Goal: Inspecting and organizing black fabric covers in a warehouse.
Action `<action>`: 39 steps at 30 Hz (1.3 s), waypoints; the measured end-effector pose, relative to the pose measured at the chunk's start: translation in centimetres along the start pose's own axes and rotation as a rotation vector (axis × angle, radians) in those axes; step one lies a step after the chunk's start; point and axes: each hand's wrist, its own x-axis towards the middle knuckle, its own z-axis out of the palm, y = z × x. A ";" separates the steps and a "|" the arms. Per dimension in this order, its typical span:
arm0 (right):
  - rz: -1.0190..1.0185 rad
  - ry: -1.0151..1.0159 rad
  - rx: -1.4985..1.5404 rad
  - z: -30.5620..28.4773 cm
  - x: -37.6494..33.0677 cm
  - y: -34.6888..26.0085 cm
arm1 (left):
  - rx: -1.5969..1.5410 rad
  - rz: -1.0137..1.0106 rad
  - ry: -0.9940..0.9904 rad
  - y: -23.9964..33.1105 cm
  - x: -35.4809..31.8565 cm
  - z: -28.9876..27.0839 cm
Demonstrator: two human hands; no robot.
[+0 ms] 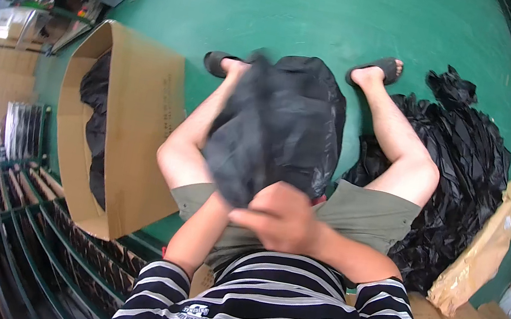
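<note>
Black bag [282,123] held up over the lap.
Right hand [280,216] closed on its near end, in front of the mostly hidden left hand [224,203], grip unclear; long axis running away toward the feet.

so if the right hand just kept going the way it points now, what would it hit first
Most likely the left hand, or the black plastic bag that both hold. The right hand reaches across toward the person's left, at the bag's gathered lower end. The frame is blurred there, so depth is unclear.
</note>
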 end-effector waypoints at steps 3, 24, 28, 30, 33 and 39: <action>-0.073 -0.330 0.067 4.6 -1.4 -1.0 | -0.524 -0.220 0.010 15.9 0.9 -4.2; 1.294 0.738 0.971 -0.8 -6.6 3.7 | 0.603 0.331 0.189 17.9 1.4 1.2; 1.461 0.612 1.044 -0.8 -6.8 2.8 | 0.473 0.267 0.369 18.0 0.6 0.1; 1.437 0.602 1.122 -0.5 -7.8 3.3 | 0.176 0.215 0.572 17.6 0.6 -1.2; 1.235 0.587 1.147 -0.8 -7.4 3.6 | -0.149 0.126 0.578 17.4 -0.5 -2.9; 0.983 0.670 1.458 -4.3 -2.7 3.4 | 0.052 0.344 0.150 16.4 -3.4 -3.1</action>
